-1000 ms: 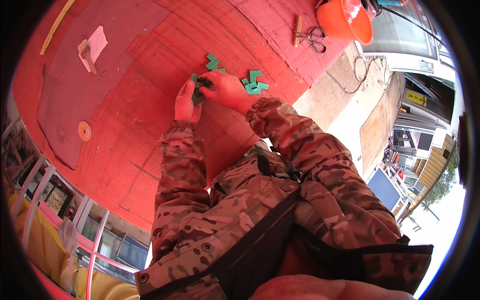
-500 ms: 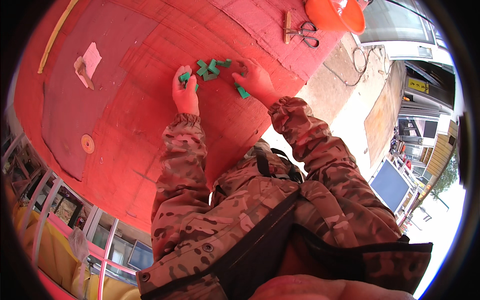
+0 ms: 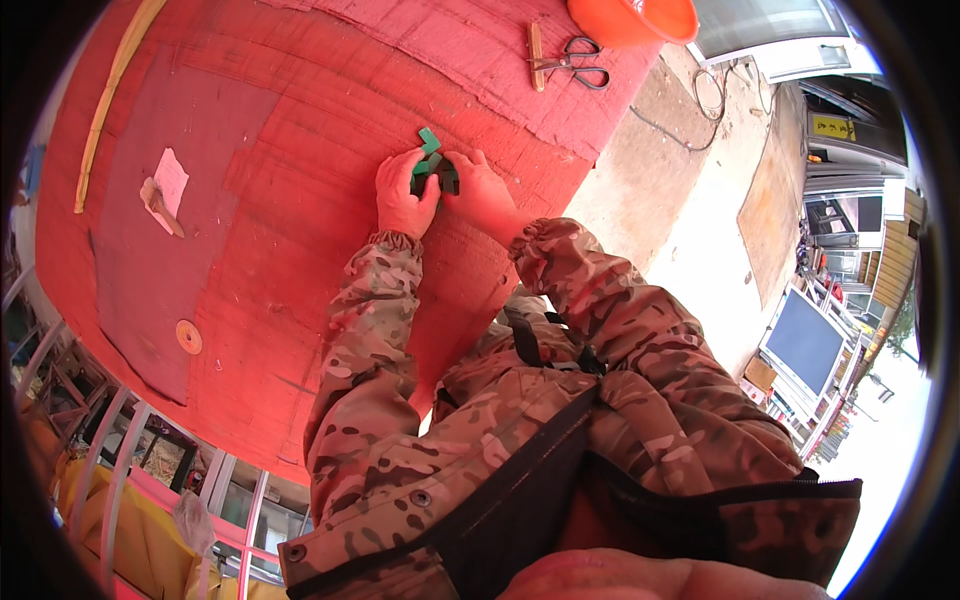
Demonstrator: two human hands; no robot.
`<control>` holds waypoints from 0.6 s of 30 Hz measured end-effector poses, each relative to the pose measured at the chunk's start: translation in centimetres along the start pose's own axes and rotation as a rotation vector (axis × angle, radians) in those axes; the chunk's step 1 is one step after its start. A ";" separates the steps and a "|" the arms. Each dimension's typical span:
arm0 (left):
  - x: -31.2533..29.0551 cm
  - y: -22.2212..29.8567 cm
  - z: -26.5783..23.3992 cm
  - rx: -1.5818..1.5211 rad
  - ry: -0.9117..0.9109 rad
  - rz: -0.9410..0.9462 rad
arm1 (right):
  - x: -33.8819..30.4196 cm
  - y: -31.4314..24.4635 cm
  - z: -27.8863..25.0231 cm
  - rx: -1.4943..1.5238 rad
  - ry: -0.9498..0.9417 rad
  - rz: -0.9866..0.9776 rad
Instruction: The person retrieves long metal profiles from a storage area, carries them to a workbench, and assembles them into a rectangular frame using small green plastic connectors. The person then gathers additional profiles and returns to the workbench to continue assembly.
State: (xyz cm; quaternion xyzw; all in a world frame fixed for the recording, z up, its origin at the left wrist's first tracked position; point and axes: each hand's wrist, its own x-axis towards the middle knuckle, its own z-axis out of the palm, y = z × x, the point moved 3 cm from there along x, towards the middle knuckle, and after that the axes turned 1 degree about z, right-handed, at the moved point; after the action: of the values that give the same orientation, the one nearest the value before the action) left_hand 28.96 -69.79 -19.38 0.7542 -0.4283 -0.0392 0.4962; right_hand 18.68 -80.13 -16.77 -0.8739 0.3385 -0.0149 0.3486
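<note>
Near the worktop's point(image 3: 290, 230) right edge, left hand point(image 3: 403, 200) clasps green pieces point(image 3: 450, 184); right hand point(image 3: 485, 192), can't tell — probably gathering, wants steadiness next.

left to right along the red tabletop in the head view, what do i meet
Long thin yellow strip, round tan disc, left hand, small green angular pieces, right hand, thin brown wooden stick

Red table point(image 3: 270, 240), green pieces point(image 3: 428, 139), scissors point(image 3: 572, 64), wooden stick point(image 3: 535, 42), disc point(image 3: 182, 331)
</note>
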 end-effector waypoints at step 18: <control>-3.7 2.9 -0.6 0.296 -0.066 -0.230 | 5.3 -2.6 -2.4 -0.182 -0.238 -0.301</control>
State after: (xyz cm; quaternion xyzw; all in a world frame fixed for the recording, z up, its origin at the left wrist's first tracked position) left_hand 25.20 -67.23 -18.17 0.8613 -0.3562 -0.0570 0.3578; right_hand 23.62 -83.41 -14.46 -0.9380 0.1606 0.0674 0.2995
